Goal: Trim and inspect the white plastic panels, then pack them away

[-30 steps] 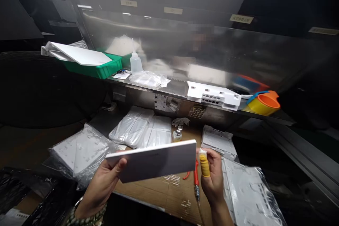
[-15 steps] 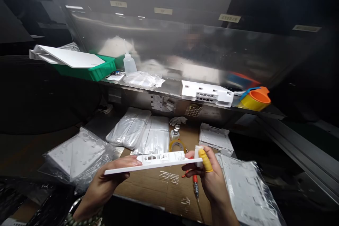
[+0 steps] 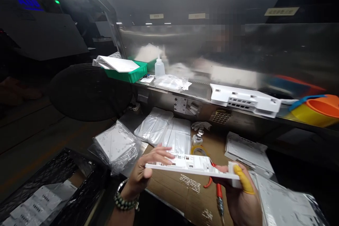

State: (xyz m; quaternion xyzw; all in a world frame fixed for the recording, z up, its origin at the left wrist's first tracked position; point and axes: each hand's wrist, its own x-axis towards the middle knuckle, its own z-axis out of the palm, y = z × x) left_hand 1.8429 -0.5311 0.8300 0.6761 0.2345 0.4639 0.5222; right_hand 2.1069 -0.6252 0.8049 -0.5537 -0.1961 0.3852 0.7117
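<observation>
A flat white plastic panel (image 3: 190, 165) is held nearly level between both hands, its long edge toward the camera. The left hand (image 3: 148, 171) is closed on the panel's left end, fingers lying across the top face and thumb beneath; a bead bracelet (image 3: 124, 203) circles that wrist. The right hand (image 3: 242, 197) is closed on the right end from below, and its thumb, in a yellow finger cot (image 3: 245, 180), presses on the panel's corner. The panel is thin, rigid and smooth, with a row of small rectangular cut-outs along its upper face.

Directly under the grip lies brown cardboard (image 3: 185, 197), matte and scuffed, with a red-handled tool (image 3: 218, 192) on it below the right hand. Left of the left hand sits a white part in crinkled clear bags (image 3: 116, 146); further left, a black mesh crate (image 3: 53, 180). Beyond the panel lie glossy bagged flat packs (image 3: 166, 132) and a small bottle (image 3: 197, 137). Beyond the right hand is a stack of white perforated covers (image 3: 247, 150). Farthest back, a steel shelf (image 3: 196, 91) carries a green bin (image 3: 129, 74), a squeeze bottle (image 3: 159, 67), a white vented housing (image 3: 245, 99) and orange-and-yellow cups (image 3: 317, 109).
</observation>
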